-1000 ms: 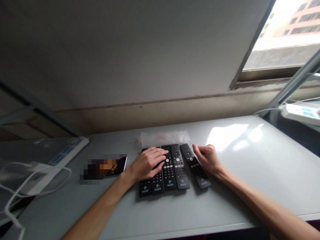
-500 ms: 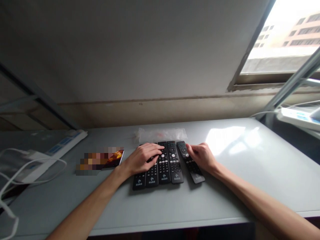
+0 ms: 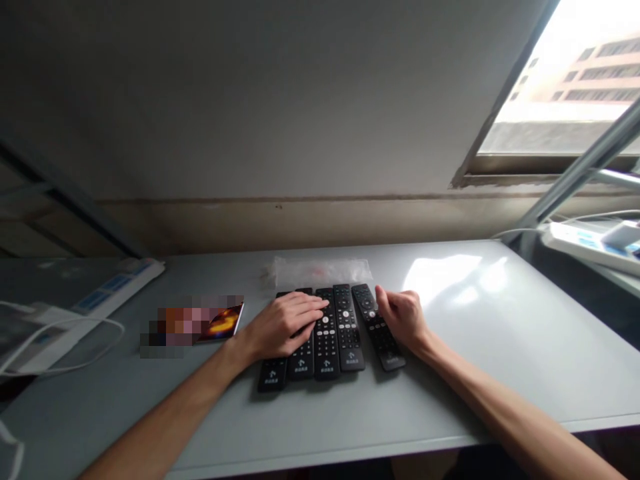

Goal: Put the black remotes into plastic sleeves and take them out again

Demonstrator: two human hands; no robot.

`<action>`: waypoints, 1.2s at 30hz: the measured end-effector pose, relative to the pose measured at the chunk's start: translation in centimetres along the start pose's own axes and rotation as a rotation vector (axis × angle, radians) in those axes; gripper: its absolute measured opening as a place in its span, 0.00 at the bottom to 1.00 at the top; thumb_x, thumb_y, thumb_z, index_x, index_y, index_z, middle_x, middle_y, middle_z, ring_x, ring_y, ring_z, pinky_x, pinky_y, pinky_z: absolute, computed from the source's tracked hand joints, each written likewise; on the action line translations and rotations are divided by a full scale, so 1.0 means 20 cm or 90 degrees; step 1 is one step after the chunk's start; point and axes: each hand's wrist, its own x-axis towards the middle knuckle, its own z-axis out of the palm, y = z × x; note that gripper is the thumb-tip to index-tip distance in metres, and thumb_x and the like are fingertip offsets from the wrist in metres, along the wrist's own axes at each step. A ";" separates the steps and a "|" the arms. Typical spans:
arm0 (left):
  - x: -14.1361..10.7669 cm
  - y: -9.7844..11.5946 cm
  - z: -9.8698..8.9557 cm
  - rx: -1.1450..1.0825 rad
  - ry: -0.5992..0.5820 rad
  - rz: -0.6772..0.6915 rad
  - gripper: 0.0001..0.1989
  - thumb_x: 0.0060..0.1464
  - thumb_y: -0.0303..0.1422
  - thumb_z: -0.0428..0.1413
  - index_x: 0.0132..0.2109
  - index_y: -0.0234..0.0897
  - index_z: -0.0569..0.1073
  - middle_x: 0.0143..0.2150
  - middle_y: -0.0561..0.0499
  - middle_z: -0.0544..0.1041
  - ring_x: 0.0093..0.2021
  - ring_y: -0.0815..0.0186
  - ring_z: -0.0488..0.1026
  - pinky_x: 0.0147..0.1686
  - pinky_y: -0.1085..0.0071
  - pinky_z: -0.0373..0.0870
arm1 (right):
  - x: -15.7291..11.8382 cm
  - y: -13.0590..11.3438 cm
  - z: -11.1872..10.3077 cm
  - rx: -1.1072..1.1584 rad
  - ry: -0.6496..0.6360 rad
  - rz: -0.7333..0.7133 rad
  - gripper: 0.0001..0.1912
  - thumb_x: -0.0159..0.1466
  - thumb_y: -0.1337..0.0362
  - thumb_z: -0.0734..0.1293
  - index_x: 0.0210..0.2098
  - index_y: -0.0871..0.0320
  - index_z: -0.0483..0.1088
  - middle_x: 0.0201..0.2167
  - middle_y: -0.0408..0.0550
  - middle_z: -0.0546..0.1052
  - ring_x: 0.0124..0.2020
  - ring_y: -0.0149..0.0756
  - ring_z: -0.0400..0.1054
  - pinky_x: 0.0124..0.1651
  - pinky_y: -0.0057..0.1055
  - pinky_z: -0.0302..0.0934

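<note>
Hands [image 3: 290, 323] at five black remotes [image 3: 327, 347]; clear plastic [image 3: 320, 271] behind.

Pale logos [image 3: 327, 363] on black remotes [image 3: 326, 341], lettering [image 3: 327, 371] unreadable

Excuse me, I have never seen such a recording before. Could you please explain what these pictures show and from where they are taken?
There is no machine here: you see a person's two bare hands. One camera, worn on the person's head, takes every picture, looking forward and down.

On the grey desk lie a row of four black remotes and a slanted fifth remote to their right. Behind them is a clear plastic bag. Further left are a flat item, partly pixelated, and a white power strip.

The left hand rests across the row's left part. The right hand, loosely curled, is at the fifth remote; I cannot tell whether it touches. No remote appears lifted.
</note>
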 end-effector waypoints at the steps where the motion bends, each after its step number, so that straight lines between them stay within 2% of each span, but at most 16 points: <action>1: 0.00 0.00 0.00 -0.004 0.002 -0.002 0.15 0.68 0.25 0.53 0.57 0.35 0.79 0.62 0.42 0.82 0.61 0.56 0.80 0.61 0.55 0.77 | 0.01 0.01 -0.01 -0.002 0.015 0.004 0.37 0.78 0.43 0.51 0.16 0.52 0.45 0.15 0.36 0.45 0.19 0.27 0.37 0.23 0.34 0.36; 4: 0.01 0.00 0.00 -0.012 -0.001 0.003 0.15 0.67 0.25 0.53 0.57 0.34 0.79 0.62 0.41 0.82 0.61 0.56 0.80 0.62 0.54 0.77 | 0.02 0.03 -0.02 -0.007 0.031 0.012 0.38 0.78 0.42 0.51 0.15 0.53 0.47 0.14 0.36 0.47 0.18 0.27 0.38 0.23 0.33 0.37; 14: 0.01 0.00 -0.01 0.013 -0.013 0.011 0.16 0.65 0.23 0.53 0.55 0.33 0.79 0.62 0.40 0.81 0.61 0.54 0.80 0.59 0.54 0.78 | 0.02 0.08 -0.03 -0.077 0.001 -0.033 0.38 0.78 0.45 0.52 0.14 0.53 0.50 0.12 0.37 0.50 0.16 0.27 0.41 0.24 0.33 0.38; 20: 0.01 0.00 -0.01 0.030 -0.024 0.012 0.14 0.66 0.24 0.53 0.54 0.34 0.80 0.62 0.41 0.82 0.60 0.55 0.80 0.57 0.56 0.79 | 0.04 0.09 -0.01 -0.090 0.005 -0.009 0.38 0.78 0.44 0.52 0.14 0.53 0.51 0.12 0.37 0.49 0.17 0.27 0.40 0.24 0.33 0.39; 25: 0.01 0.02 -0.01 0.042 -0.020 0.030 0.15 0.66 0.25 0.52 0.54 0.32 0.79 0.61 0.40 0.82 0.60 0.53 0.81 0.56 0.55 0.80 | 0.05 0.09 -0.02 -0.085 0.009 -0.003 0.39 0.77 0.41 0.51 0.14 0.54 0.51 0.11 0.37 0.51 0.17 0.26 0.40 0.24 0.31 0.39; 31: 0.01 0.03 -0.01 0.024 -0.012 0.016 0.15 0.65 0.25 0.52 0.55 0.32 0.79 0.61 0.40 0.82 0.60 0.53 0.81 0.56 0.54 0.80 | 0.05 0.09 -0.03 -0.071 -0.006 -0.039 0.40 0.78 0.42 0.52 0.13 0.54 0.52 0.11 0.37 0.50 0.16 0.26 0.41 0.23 0.31 0.38; 36: 0.00 0.05 -0.01 -0.004 0.001 -0.002 0.17 0.64 0.23 0.52 0.56 0.33 0.79 0.61 0.40 0.82 0.60 0.54 0.80 0.58 0.55 0.80 | 0.03 0.10 -0.02 -0.030 0.012 0.005 0.41 0.78 0.41 0.53 0.12 0.54 0.54 0.10 0.38 0.53 0.15 0.26 0.42 0.21 0.31 0.40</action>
